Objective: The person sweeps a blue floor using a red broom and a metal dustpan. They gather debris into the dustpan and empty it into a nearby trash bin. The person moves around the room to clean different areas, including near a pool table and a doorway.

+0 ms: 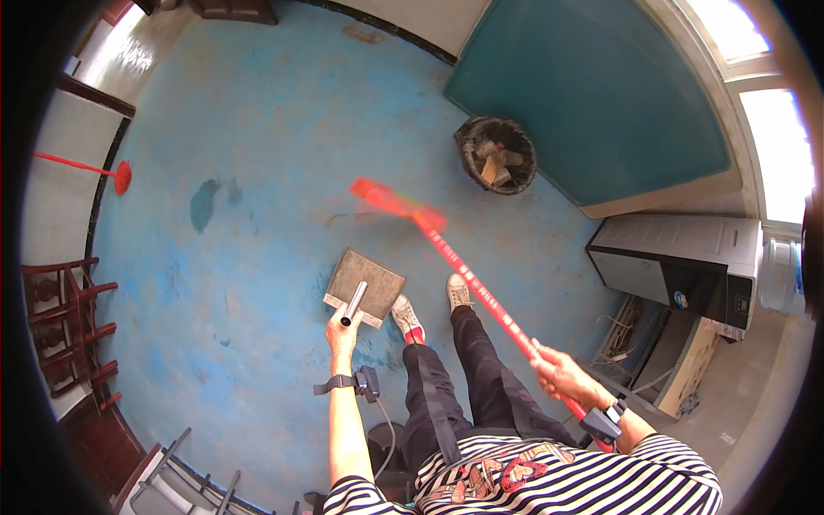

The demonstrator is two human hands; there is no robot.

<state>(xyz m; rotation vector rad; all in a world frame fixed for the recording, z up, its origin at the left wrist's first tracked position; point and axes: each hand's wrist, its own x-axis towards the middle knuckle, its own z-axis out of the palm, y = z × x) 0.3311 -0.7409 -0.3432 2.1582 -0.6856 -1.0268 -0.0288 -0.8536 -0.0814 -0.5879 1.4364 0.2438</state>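
Note:
My left hand [342, 329] grips the metal tube handle of a dustpan [368, 280], whose grey-brown pan lies low in front of my left shoe. With my right hand [561, 371] I hold the red patterned handle of a broom [473, 281]. The broom's red head [399, 205] is blurred and sits ahead of the dustpan, over the blue floor. A thin dark streak, possibly debris, shows on the floor beside the broom head; I cannot tell exactly what it is.
A bin with a black liner [469, 168] holds rubbish near a green board [592, 96]. A water dispenser [673, 273] stands on the right. Wooden chairs [64, 328] line the left side, near a red plunger-shaped brush [122, 177]. Grey chairs [167, 489] are at the lower left.

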